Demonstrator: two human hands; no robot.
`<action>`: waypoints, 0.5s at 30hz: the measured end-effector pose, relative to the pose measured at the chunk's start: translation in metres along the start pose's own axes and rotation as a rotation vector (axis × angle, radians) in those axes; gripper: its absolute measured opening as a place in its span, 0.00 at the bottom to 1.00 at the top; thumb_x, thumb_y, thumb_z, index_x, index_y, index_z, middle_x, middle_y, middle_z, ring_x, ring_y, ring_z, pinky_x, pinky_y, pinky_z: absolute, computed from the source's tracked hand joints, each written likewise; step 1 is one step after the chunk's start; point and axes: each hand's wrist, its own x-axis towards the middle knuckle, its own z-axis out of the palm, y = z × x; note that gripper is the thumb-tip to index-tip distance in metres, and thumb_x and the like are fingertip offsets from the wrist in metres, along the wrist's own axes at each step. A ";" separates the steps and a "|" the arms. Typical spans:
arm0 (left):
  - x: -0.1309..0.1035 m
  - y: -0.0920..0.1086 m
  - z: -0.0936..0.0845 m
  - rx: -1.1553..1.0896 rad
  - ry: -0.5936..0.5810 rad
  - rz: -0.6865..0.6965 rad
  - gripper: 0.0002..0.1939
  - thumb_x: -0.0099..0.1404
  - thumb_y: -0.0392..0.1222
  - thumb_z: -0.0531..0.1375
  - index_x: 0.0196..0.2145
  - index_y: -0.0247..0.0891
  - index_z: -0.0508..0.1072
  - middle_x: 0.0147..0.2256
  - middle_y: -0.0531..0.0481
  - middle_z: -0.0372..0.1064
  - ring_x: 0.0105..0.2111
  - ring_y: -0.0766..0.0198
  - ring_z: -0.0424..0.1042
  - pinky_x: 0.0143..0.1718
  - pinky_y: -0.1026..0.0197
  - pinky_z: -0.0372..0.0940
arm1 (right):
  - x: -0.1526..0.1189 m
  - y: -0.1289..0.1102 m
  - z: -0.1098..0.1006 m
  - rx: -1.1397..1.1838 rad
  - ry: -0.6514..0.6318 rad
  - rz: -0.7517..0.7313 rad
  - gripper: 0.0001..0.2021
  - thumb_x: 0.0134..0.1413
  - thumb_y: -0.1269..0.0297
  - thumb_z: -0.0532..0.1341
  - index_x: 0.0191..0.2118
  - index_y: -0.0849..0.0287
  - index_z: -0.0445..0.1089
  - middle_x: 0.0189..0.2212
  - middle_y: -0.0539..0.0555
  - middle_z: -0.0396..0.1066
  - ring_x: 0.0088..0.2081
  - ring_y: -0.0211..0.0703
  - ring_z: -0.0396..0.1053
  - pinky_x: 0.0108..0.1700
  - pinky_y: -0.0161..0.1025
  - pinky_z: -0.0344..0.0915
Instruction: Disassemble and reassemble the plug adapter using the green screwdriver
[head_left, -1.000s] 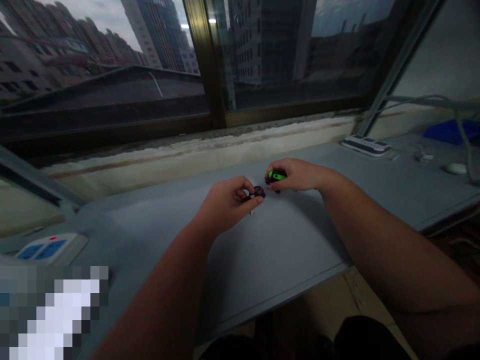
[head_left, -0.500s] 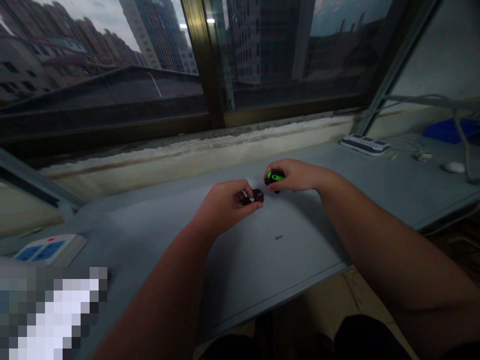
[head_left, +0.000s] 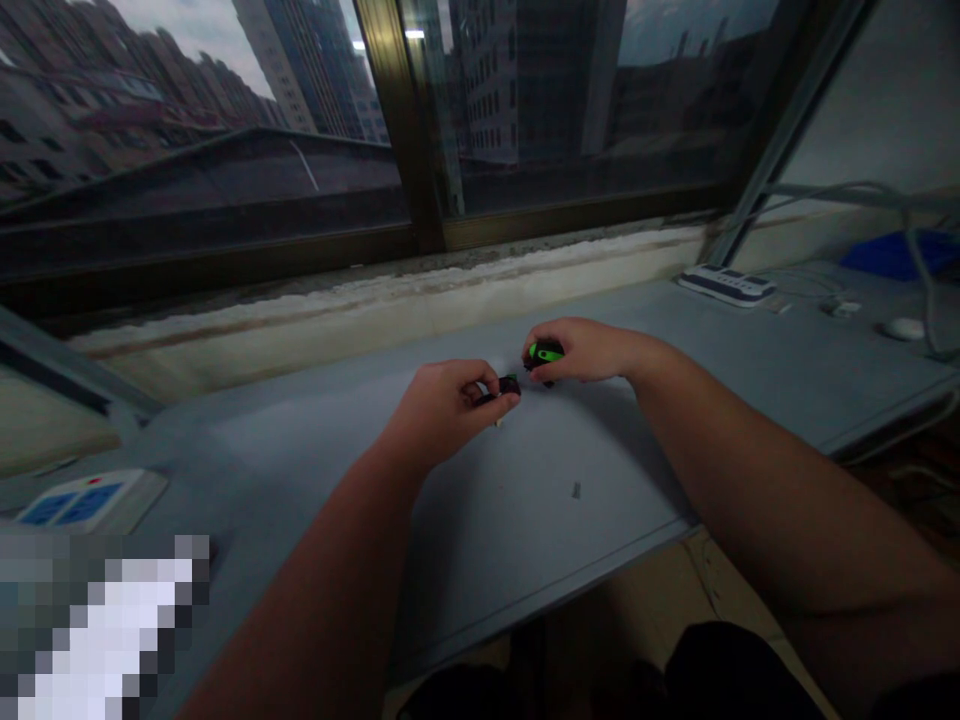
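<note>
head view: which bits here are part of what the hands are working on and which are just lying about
In hand:
- left hand pinching a small dark part
- right hand gripping a black and green part

Lying about:
- blue-buttoned power strip
- white power strip
- white mouse
- tiny piece on the desk

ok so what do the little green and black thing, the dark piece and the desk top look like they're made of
The small green and black piece in the right hand looks like moulded plastic: bright, even green with a slight sheen. The small dark piece pinched in the left hand is probably plastic too, but too small and dim to be sure. The grey desk top looks like matt laminate or painted board: flat, even, no grain.
</note>
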 end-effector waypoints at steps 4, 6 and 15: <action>-0.001 -0.002 0.003 -0.114 -0.018 -0.027 0.09 0.58 0.45 0.69 0.34 0.37 0.80 0.30 0.49 0.78 0.27 0.66 0.73 0.32 0.64 0.65 | 0.000 -0.004 0.000 -0.020 -0.004 0.019 0.13 0.54 0.61 0.68 0.44 0.59 0.75 0.40 0.55 0.79 0.40 0.45 0.74 0.42 0.38 0.66; -0.002 -0.002 0.006 -0.219 -0.040 -0.024 0.09 0.57 0.42 0.69 0.36 0.37 0.80 0.35 0.46 0.80 0.32 0.63 0.77 0.38 0.62 0.70 | 0.000 -0.005 -0.001 -0.040 -0.013 0.017 0.12 0.55 0.61 0.68 0.44 0.59 0.75 0.41 0.56 0.79 0.40 0.45 0.74 0.42 0.38 0.66; -0.003 0.017 0.014 -0.270 -0.156 0.201 0.08 0.65 0.35 0.61 0.36 0.41 0.82 0.46 0.42 0.77 0.46 0.57 0.77 0.45 0.56 0.73 | 0.002 0.000 0.000 -0.141 -0.003 0.053 0.10 0.55 0.65 0.67 0.44 0.58 0.75 0.43 0.56 0.79 0.44 0.48 0.75 0.45 0.39 0.66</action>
